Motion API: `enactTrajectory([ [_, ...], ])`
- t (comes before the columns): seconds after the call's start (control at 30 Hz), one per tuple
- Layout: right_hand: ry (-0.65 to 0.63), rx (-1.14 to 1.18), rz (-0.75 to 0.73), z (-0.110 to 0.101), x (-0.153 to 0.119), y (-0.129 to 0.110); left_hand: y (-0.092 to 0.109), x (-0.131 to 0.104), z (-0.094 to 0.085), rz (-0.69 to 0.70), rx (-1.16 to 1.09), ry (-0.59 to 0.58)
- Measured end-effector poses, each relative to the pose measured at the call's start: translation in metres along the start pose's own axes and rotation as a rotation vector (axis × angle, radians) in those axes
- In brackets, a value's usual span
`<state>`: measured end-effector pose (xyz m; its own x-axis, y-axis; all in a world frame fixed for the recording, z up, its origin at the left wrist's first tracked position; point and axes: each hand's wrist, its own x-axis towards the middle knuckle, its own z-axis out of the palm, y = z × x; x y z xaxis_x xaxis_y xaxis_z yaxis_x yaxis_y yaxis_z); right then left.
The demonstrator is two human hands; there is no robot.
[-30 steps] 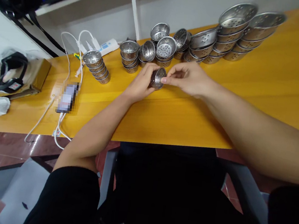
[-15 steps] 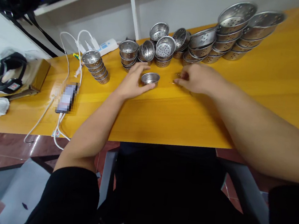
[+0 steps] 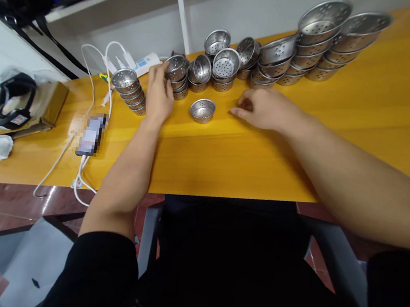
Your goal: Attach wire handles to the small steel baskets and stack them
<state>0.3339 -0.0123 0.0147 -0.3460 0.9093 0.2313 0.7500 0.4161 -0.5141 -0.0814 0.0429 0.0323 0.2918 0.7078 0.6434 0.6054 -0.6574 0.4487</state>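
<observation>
One small perforated metal cup (image 3: 202,111) stands upright by itself on the wooden table, between my two hands. My left hand (image 3: 160,96) is at the left side of a short stack of the same cups (image 3: 177,73). Its fingers reach up to the top cup's rim and the thumb is apart from them, not visibly closed around a cup. To the right of the lone cup, my right hand (image 3: 262,108) hovers just over the table. Its thumb and forefinger are curved with a gap between them, and I see nothing held there.
A leaning cup stack (image 3: 132,91) stands left of my left hand. More cup stacks (image 3: 226,68) line the wall, with larger perforated bowls (image 3: 319,30) at the right. A phone (image 3: 91,134), white cables, a power strip (image 3: 146,64) and headphones (image 3: 16,101) lie at the left.
My left hand has moved left, away from the lone cup, to the short stack. The right hand has shifted slightly left, and the thin glints at its fingertips no longer show.
</observation>
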Motion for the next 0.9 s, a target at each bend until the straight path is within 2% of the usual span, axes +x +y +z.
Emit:
enactTrajectory([
  [0.1, -0.008, -0.013, 0.015, 0.002, 0.0, -0.006, -0.015, 0.002, 0.005, -0.083, 0.034, 0.134],
  [0.13, -0.016, -0.018, 0.02, 0.002, 0.0, -0.009, -0.018, 0.002, 0.008, -0.112, 0.022, 0.143],
  [0.23, -0.036, -0.011, 0.034, 0.001, 0.0, -0.013, -0.024, 0.001, 0.011, -0.159, 0.013, 0.121],
  [0.37, -0.021, 0.026, 0.02, 0.002, 0.0, -0.01, -0.019, 0.002, 0.007, -0.162, 0.179, 0.067],
  [0.5, 0.021, 0.007, -0.049, -0.004, -0.003, -0.013, 0.003, 0.001, 0.001, -0.139, 0.265, 0.183],
  [0.6, 0.105, 0.029, -0.098, -0.014, -0.01, -0.031, 0.027, -0.002, -0.001, -0.077, 0.261, 0.179],
  [0.7, 0.159, 0.113, -0.2, -0.022, -0.02, -0.057, 0.052, -0.007, 0.002, 0.04, 0.194, 0.099],
  [0.8, 0.131, 0.177, -0.307, -0.025, -0.028, -0.077, 0.077, -0.013, 0.011, 0.154, 0.081, -0.07],
  [0.9, 0.092, 0.193, -0.304, -0.023, -0.029, -0.083, 0.094, -0.02, 0.023, 0.21, 0.018, -0.206],
])
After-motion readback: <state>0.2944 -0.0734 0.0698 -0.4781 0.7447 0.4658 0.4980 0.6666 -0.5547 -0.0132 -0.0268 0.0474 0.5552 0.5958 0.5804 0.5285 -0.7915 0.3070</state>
